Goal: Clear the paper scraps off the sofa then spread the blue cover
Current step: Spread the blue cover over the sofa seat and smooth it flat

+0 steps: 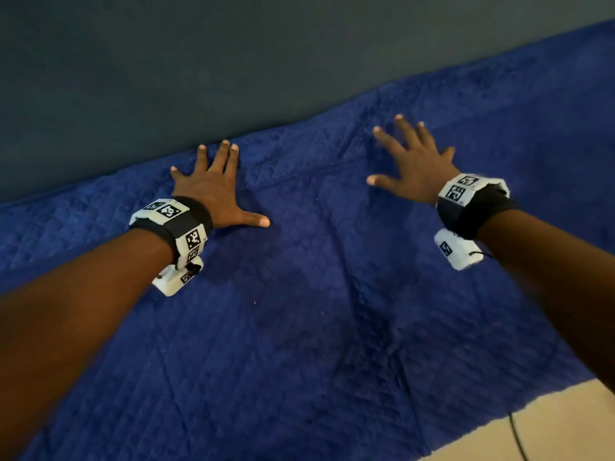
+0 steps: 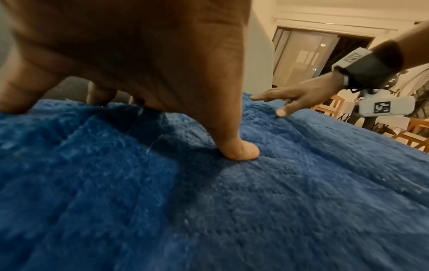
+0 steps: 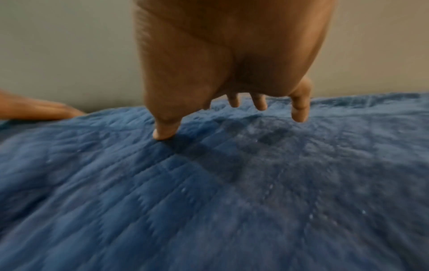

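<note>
The quilted blue cover [image 1: 299, 311] lies spread flat over the sofa seat, up to the dark grey backrest [image 1: 199, 78]. My left hand [image 1: 213, 184] presses flat on the cover near the backrest, fingers splayed, and its thumb [image 2: 236, 150] digs into the fabric. To the right, my right hand [image 1: 409, 158] is splayed over the cover with straight fingers; its thumb [image 3: 164, 132] touches the fabric while the other fingers hover just above. No paper scraps show in any view.
The cover's front edge hangs at the lower right, where pale floor [image 1: 549, 420] and a thin black cable [image 1: 517, 437] show. Wooden chairs [image 2: 408, 132] and a doorway [image 2: 308, 60] stand beyond the sofa's far end.
</note>
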